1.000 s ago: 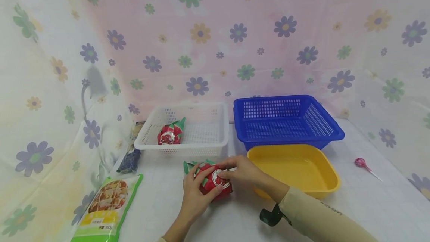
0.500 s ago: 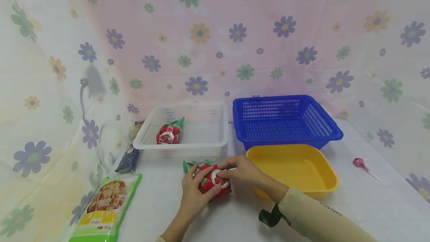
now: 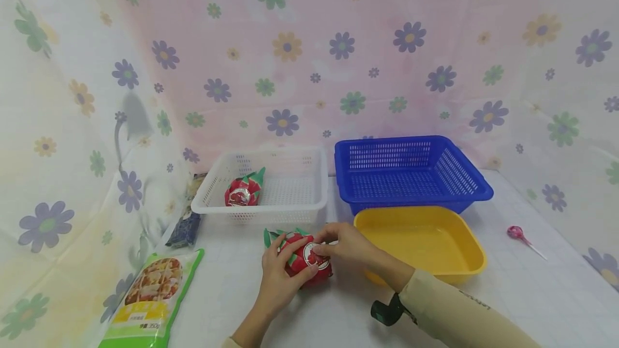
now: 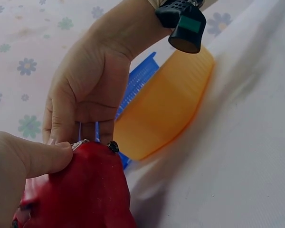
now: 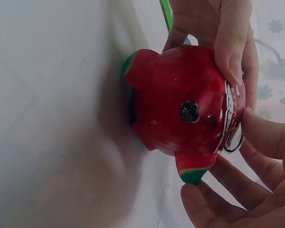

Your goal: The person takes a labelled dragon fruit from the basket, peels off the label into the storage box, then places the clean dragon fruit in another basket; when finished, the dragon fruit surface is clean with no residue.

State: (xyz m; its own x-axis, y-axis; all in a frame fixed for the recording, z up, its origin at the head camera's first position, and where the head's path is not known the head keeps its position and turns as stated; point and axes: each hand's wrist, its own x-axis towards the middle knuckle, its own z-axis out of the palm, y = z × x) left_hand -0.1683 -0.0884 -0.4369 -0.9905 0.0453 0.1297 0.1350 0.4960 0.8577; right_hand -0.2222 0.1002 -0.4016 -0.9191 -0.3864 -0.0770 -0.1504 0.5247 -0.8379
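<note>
A red dragon fruit (image 3: 320,276) with green leaf tips and a round white label (image 3: 309,253) lies on the white tabletop, its stem end showing in the right wrist view. My left hand (image 3: 280,274) grips it from the left, fingers over the top and thumb near the label. From the right, my right hand (image 3: 349,246) holds it, its thumb (image 5: 268,135) at the label's edge and fingers reaching along the far side. A thin dark loop (image 5: 235,146) shows beside the label. Much of the fruit's top is hidden by the hands.
Behind stand a white basket (image 3: 261,210) holding another labelled dragon fruit (image 3: 240,192), a blue basket (image 3: 416,197) and a yellow basin (image 3: 476,262). A green food packet (image 3: 150,297) and dark packets (image 3: 185,229) lie left; a pink lollipop (image 3: 516,232) lies right.
The hands and the dragon fruit keep the same hold and place. Only a slight shift of the head view shows.
</note>
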